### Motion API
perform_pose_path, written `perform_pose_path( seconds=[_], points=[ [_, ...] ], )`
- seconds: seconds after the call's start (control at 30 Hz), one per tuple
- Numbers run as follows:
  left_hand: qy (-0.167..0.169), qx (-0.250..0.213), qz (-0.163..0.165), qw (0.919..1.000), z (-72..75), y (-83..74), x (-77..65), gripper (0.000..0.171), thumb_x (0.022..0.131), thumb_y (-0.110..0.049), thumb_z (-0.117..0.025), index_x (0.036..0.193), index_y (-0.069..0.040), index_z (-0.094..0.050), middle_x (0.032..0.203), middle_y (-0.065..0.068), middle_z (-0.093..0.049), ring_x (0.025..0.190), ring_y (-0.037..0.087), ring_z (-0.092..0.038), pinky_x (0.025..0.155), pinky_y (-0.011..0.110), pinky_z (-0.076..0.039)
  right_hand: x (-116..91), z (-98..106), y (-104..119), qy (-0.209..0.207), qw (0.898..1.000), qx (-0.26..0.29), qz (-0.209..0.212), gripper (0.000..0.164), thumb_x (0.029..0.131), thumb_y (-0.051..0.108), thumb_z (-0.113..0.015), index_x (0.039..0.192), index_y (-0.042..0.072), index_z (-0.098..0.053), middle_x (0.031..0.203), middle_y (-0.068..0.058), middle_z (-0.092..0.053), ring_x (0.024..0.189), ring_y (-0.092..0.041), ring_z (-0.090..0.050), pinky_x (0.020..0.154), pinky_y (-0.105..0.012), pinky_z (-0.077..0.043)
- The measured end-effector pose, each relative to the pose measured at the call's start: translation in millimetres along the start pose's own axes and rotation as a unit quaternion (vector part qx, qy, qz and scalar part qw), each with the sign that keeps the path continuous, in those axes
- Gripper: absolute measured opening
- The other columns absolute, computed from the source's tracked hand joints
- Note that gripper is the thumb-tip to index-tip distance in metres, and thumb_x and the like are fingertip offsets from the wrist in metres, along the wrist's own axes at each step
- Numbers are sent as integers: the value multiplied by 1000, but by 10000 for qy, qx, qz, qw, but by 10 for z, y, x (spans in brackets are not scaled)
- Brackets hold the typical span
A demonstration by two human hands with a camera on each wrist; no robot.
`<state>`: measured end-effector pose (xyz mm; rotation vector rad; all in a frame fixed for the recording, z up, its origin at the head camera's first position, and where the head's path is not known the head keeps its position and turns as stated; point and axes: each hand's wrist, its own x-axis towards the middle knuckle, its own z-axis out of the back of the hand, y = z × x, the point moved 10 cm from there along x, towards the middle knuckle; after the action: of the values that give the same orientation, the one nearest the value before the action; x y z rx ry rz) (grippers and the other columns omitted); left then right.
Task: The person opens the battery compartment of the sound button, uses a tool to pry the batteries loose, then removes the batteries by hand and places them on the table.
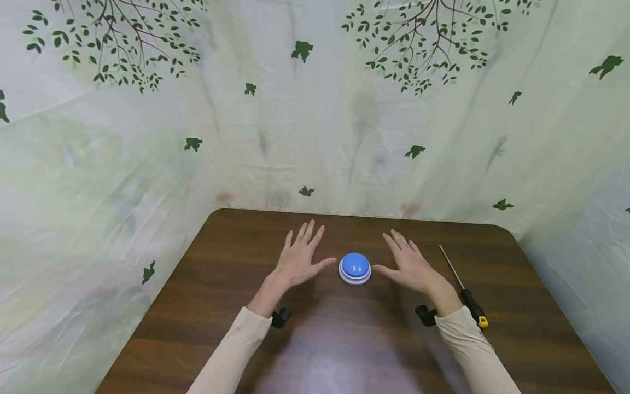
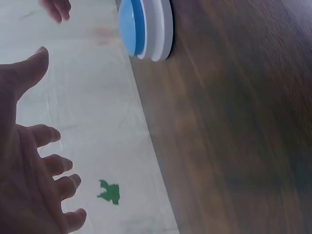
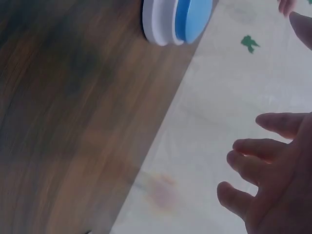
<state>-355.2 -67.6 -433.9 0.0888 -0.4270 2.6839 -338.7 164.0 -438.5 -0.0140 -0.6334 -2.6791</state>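
A round push button (image 1: pixel 355 265) with a blue dome and a white base sits on the brown table (image 1: pixel 334 350), between the two hands. To its left, my left hand (image 1: pixel 301 259) is held over the table with fingers spread and the thumb pointing at the button. On the other side my right hand (image 1: pixel 409 266) mirrors it, thumb tip close to the white base. Neither hand holds anything. Both wrist views show the button's side, the left one at the top (image 2: pixel 146 29) and the right one likewise (image 3: pixel 178 19).
A screwdriver (image 1: pixel 471 304) with a black and yellow handle lies at the right, partly behind the right forearm. Behind the table's far edge hangs a pale curtain (image 1: pixel 334 137) printed with green leaves. Dark wrist cameras (image 1: pixel 281 318) are strapped beneath the sleeves' cuffs.
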Motion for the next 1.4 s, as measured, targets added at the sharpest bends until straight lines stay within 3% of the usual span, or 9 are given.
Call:
perform_pose_path(
  seconds=[0.23,0.53,0.87,1.17,1.4],
  points=[
    [166,-19,-162,9997,-125,-102,94,94,96,-65,-60,166,-16,-22,174,14,-11,162,33,-11,128,63,-11,120,-153,137,97,9996,49,264,93,96,45,-71,160,-6,-27,167,-30,-23,156,-45,-24,124,-68,-18],
    [435,136,-616,9971,-430,-260,212,92,97,-62,-60,165,-13,-24,173,14,-16,160,37,-19,126,63,-20,181,-309,176,341,9989,24,327,92,94,39,-73,159,-8,-27,164,-33,-27,154,-48,-27,121,-70,-23],
    [800,209,-632,9946,-679,-333,260,95,95,-65,-62,165,-12,-25,172,14,-23,160,33,-23,126,61,-21,242,-535,206,863,9958,18,296,87,94,28,-74,157,-11,-29,163,-34,-29,153,-48,-29,119,-72,-25],
    [1165,27,-696,9907,-881,-406,274,84,99,-50,-65,164,-12,-28,170,11,-30,158,32,-27,127,59,-20,259,-744,201,1282,9911,302,212,80,96,17,-73,157,-11,-28,163,-33,-30,153,-47,-30,120,-71,-23],
    [1073,207,-878,9901,-911,-439,310,76,100,-41,-66,162,-9,-34,166,13,-38,154,32,-36,125,57,-28,300,-765,247,1157,9927,132,321,78,95,12,-74,154,-13,-31,160,-34,-36,151,-46,-36,117,-72,-28]
  ],
)
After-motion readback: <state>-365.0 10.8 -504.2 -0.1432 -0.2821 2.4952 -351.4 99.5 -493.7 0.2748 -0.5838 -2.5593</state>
